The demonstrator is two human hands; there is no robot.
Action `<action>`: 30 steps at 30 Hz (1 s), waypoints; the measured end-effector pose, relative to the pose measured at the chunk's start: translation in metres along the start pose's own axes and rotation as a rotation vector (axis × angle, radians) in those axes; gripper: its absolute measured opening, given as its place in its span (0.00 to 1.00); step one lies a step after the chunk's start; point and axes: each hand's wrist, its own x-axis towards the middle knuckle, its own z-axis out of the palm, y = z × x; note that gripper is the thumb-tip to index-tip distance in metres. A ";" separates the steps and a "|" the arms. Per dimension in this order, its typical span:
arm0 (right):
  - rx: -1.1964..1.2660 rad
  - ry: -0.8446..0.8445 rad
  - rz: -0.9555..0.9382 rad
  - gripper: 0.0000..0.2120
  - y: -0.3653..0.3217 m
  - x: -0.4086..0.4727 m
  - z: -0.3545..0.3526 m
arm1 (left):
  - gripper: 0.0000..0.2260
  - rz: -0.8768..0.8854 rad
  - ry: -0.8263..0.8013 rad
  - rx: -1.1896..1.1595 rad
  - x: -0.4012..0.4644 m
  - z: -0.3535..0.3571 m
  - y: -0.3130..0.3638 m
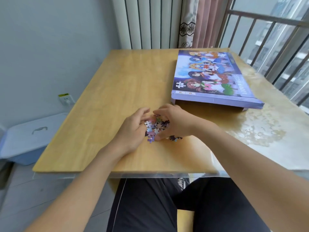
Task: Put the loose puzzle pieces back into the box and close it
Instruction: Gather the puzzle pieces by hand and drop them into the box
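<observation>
A purple puzzle box (215, 76) printed with bright cartoon figures lies at the far right of a honey-yellow wooden tabletop (117, 91); multicoloured puzzle pieces (156, 128) in white, pink, purple and dark tones cluster near its front edge.

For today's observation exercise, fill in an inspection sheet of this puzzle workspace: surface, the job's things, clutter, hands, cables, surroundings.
Surface: wooden table under a clear cover; the right part looks pale and mottled.
Job's things: loose puzzle pieces heaped between the hands; puzzle box at far right, its lid tilted, near edge raised above the base.
Clutter: nothing seen.
Hands: left hand and right hand cupped around the heap, fingers curled on the pieces.
Cables: nothing seen; a wall socket at left.
Surroundings: lidded storage bin on the floor at left, curtain behind, window railing at right.
</observation>
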 end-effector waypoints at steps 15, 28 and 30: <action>0.056 0.059 -0.032 0.12 0.003 0.011 -0.003 | 0.16 -0.179 0.373 -0.736 0.002 0.017 0.016; 0.290 0.227 0.045 0.05 0.009 0.012 -0.014 | 0.13 -0.264 0.326 -0.993 0.032 0.023 0.020; 0.690 0.236 0.100 0.05 0.001 0.014 -0.020 | 0.15 -0.309 0.288 -1.110 0.034 0.018 0.017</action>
